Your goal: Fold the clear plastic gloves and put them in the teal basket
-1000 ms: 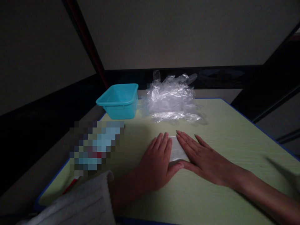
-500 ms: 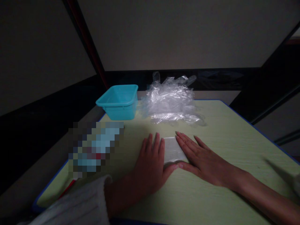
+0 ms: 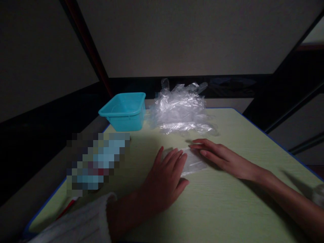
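A flat, folded clear plastic piece, probably a disposable glove, lies on the table between my hands. My left hand rests over its left part, fingers spread and covering that side. My right hand hovers at its upper right edge, with fingers stretched out and the thumb apart from them. Whether its fingertips touch the plastic I cannot tell. Beyond my hands sits a heap of crumpled clear plastic gloves, with finger shapes sticking out at its top.
A turquoise plastic basin stands at the far left of the pale green table, which has a blue edge. Some pixelated object lies at the left, with a red stick-like thing below it. Walls rise behind the table.
My right hand has lifted and turned from lying flat on the plastic's right side. My left hand's fingers have shifted right over the plastic, and the thumbs have come apart. The view has shifted slightly.
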Tool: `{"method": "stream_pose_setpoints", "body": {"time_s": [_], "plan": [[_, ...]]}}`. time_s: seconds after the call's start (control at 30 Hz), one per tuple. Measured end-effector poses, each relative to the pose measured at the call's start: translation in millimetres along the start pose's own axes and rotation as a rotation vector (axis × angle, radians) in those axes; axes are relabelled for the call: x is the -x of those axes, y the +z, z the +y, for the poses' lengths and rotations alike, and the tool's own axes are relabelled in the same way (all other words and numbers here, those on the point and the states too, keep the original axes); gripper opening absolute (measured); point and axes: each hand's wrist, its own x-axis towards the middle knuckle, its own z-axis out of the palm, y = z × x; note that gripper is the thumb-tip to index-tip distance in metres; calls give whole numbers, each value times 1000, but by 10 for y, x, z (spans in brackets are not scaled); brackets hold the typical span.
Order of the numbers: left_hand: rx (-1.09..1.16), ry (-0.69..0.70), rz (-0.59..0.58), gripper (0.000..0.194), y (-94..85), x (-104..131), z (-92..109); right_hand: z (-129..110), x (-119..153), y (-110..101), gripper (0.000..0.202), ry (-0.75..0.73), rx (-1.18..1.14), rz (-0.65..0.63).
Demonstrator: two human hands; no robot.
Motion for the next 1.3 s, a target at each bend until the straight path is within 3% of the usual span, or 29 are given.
{"method": "stream_pose_setpoints", "body": {"time_s": [0.13, 0.3, 0.73, 0.93, 1.17, 1.3], "plan": [[43, -23, 13, 44, 4, -13, -9, 94, -44, -4, 33, -6, -76, 64], [95, -38, 19, 52, 0, -6, -13, 145, -51, 19, 28, -15, -127, 114], [35, -122, 45, 59, -32, -43, -167, 103, -45, -19, 27, 66, -47, 166], [-69, -196, 87, 51, -44, -103, -305, 45, -41, 5, 24, 74, -171, 86], [-165, -253, 152, 43, -19, -171, -476, -53, -11, 61, 15, -31, -333, -131], [-115, -158, 233, 45, -11, -131, -395, -41, -34, 57, 17, 36, -220, 31]]}}
